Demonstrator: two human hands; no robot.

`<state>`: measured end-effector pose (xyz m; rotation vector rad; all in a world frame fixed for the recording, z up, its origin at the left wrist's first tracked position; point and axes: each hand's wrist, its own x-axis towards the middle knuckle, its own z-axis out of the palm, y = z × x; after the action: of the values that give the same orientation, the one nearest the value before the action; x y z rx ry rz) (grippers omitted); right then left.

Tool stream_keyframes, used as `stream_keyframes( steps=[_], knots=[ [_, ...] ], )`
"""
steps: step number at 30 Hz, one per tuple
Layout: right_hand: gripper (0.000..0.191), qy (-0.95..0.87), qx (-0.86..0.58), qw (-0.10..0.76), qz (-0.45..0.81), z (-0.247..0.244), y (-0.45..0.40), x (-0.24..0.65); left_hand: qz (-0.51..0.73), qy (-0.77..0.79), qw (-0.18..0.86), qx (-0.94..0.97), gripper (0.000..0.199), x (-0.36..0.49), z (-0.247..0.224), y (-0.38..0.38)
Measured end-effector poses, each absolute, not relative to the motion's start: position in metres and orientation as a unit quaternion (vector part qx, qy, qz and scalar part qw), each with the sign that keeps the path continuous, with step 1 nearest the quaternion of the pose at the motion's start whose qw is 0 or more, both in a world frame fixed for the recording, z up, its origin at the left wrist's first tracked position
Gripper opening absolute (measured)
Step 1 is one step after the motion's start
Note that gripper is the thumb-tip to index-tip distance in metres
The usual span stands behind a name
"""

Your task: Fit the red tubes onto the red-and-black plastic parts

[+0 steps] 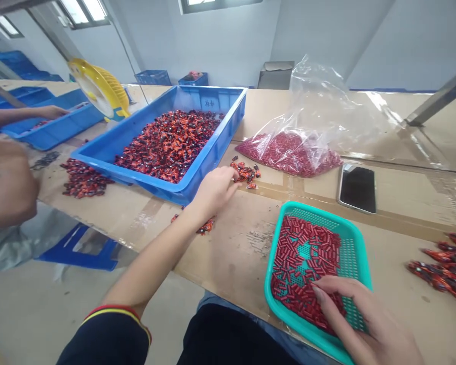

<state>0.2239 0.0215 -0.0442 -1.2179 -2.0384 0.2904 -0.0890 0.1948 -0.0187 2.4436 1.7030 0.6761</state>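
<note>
My left hand (217, 188) reaches over the table, thumb and forefinger apart, beside a small heap of glossy red-and-black pieces (246, 173). Its fingertips are at the heap's left edge; the other fingers are partly hidden. My right hand (368, 317) is over the near right side of a green plastic basket (355, 248). Thumb and forefinger pinch together among short dark-red tubes (304, 246), apparently on one of them. More glossy pieces (205, 225) lie behind my left forearm, partly covered by it.
A big blue crate (182, 190) holds many glossy pieces. A clear bag (289, 152) of red tubes, a phone (357, 187), thin metal pins (260, 241) and finished-looking red-black clusters (444, 263) lie around. A yellow fan (99, 88) and a co-worker's arm (9, 182) are left.
</note>
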Motion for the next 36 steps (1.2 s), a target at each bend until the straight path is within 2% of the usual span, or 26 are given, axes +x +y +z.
stream_keyframes(
  steps=[2,7,12,16,21,23,26,28,30,36],
  knots=[
    [0.022,-0.796,-0.469,0.368,0.110,-0.043,0.023,0.224,0.204,0.561,0.043,0.801,0.002,-0.108,-0.017,0.150],
    [0.024,-0.802,-0.449,0.377,0.115,-0.040,0.027,0.222,0.164,0.565,0.035,0.808,0.012,-0.143,-0.036,0.068],
    [0.021,-0.797,-0.459,0.372,0.122,-0.038,0.025,0.220,0.207,0.576,0.020,0.790,0.017,-0.144,-0.064,0.061],
    [0.015,-0.791,-0.464,0.377,0.129,-0.036,0.021,0.220,0.285,0.564,0.056,0.773,0.013,-0.131,-0.059,0.057],
    [0.004,-0.766,-0.487,0.384,0.170,-0.032,0.016,0.218,0.396,0.522,0.178,0.734,0.014,-0.087,-0.038,0.031],
    [0.008,-0.757,-0.478,0.403,0.192,-0.029,0.014,0.214,0.448,0.493,0.291,0.686,0.013,-0.064,-0.034,0.023],
    [0.013,-0.741,-0.458,0.432,0.231,-0.024,0.011,0.205,0.505,0.423,0.521,0.543,0.013,-0.034,-0.033,0.018],
    [0.015,-0.729,-0.453,0.442,0.261,-0.020,0.009,0.201,0.513,0.399,0.585,0.486,0.008,-0.020,-0.032,0.017],
    [0.015,-0.718,-0.446,0.451,0.287,-0.015,0.007,0.198,0.528,0.397,0.562,0.497,0.010,-0.011,-0.030,0.015],
    [0.012,-0.716,-0.436,0.455,0.298,0.004,0.002,0.197,0.553,0.353,0.381,0.651,0.028,0.000,-0.016,0.011]
  ],
)
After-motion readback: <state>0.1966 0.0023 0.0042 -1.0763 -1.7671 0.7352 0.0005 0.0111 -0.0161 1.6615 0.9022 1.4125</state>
